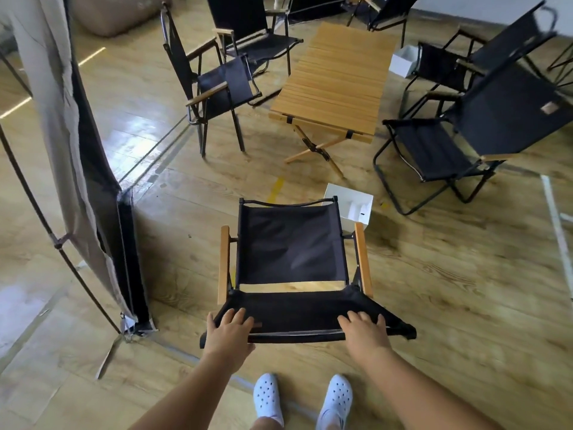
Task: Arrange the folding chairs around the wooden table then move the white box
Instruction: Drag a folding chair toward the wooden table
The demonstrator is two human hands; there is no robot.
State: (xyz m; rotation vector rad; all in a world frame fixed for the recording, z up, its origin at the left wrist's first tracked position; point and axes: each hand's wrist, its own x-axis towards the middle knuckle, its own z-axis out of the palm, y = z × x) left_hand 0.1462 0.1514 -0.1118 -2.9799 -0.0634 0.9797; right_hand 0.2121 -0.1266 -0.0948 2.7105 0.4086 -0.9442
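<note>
Left hand point(228, 332) and right hand point(366, 332) both clamped on backrest top of near chair point(290, 246), well short of worktop point(338, 79). Other chairs already flanked worktop left and right. White box point(348, 203) on floor just beyond near chair, unmoved. Roughly mid-task.

- Two bare forearms, no sleeves in view down to the lower edge of the picture.
- Left hand point(228, 332): bare, no glove, ring or watch; short nails.
- Right hand point(364, 332): likewise bare, wrist without band or strap.
- Left shoe point(268, 397): white clog of moulded foam, rounded toe, upper dotted with round vent holes.
- Right shoe point(336, 400): matching white clog, same pattern of holes, a low ridge along the side.
- Bare ankles just above both clogs, cut off by the frame; no socks or trouser hems in view.
</note>
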